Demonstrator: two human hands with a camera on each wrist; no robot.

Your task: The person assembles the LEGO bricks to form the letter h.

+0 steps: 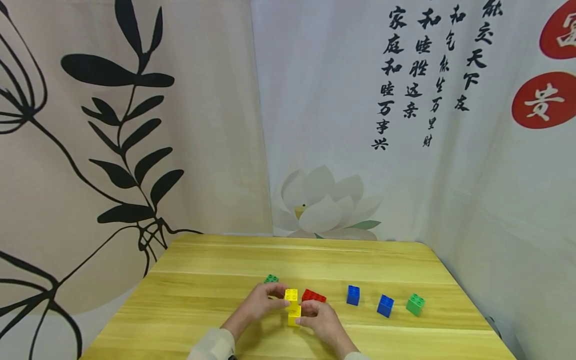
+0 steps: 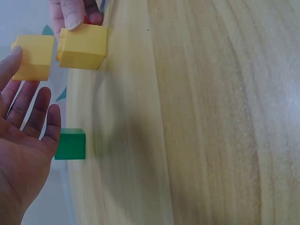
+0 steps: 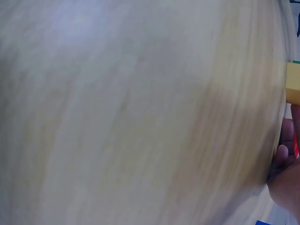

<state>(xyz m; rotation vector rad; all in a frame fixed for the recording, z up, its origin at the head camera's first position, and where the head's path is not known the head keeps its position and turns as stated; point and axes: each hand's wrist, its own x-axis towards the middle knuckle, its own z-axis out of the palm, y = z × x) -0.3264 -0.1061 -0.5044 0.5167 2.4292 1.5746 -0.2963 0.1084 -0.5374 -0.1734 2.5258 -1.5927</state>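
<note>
My left hand (image 1: pixel 264 301) pinches a yellow building block (image 1: pixel 291 296) between thumb and fingers. A second yellow block (image 1: pixel 294 317) is pinched by my right hand (image 1: pixel 321 320), just below the first in the head view. In the left wrist view, the left hand's block (image 2: pixel 33 57) is next to the right hand's block (image 2: pixel 83 46), with a narrow gap between them and the studs of the right one facing the left one. Only part of a yellow block (image 3: pixel 293 83) shows at the right wrist view's edge.
Behind the hands lie a green block (image 1: pixel 271 278), partly hidden by the left hand, and a red block (image 1: pixel 313 296). To the right stand two blue blocks, one nearer the middle (image 1: pixel 353 295) and one further right (image 1: pixel 385 305), then another green block (image 1: pixel 415 304). All are on a wooden table (image 1: pixel 216 255).
</note>
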